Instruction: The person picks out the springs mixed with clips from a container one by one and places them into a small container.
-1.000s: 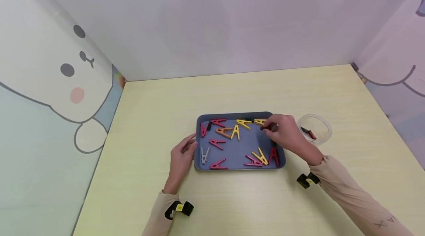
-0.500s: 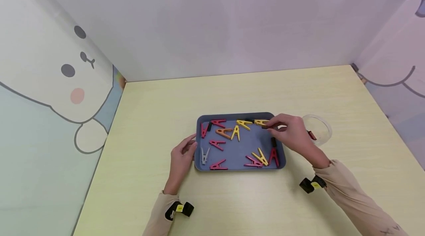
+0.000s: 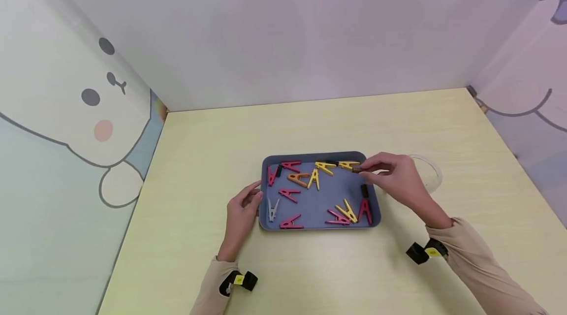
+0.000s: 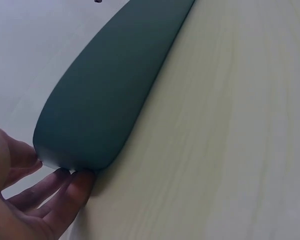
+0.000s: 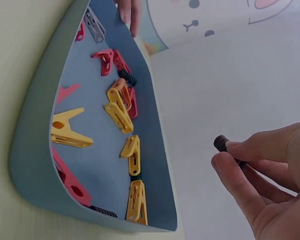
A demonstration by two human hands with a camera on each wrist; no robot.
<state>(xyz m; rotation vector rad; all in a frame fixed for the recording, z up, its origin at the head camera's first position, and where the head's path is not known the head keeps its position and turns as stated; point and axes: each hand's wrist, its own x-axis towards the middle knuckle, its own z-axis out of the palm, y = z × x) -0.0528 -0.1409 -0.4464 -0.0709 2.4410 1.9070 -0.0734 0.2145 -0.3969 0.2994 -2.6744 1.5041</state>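
My right hand (image 3: 396, 177) pinches a small dark coil spring (image 5: 221, 143) between thumb and finger, over the right rear part of the blue-grey tray (image 3: 321, 229). My left hand (image 3: 241, 211) touches the outside of the tray's left end with its fingertips. Clothespin-like plastic clips lie in the tray: red clips (image 3: 289, 193), yellow clips (image 3: 347, 211), an orange clip (image 3: 299, 178) and a grey clip (image 3: 272, 209). Another black coil spring (image 3: 364, 191) lies by the tray's right wall, and one (image 3: 332, 162) sits between two yellow clips at the rear.
A clear round container (image 3: 437, 173) stands right of the tray, mostly hidden behind the right hand. The pale wooden table (image 3: 212, 138) reaches back to a white wall (image 3: 283, 34). Cartoon-printed panels (image 3: 106, 128) border the sides.
The right hand has shifted slightly right, and the dark spring in its fingertips shows more of its length before lying close to the rear right yellow clip. The left hand stays at the tray's end.
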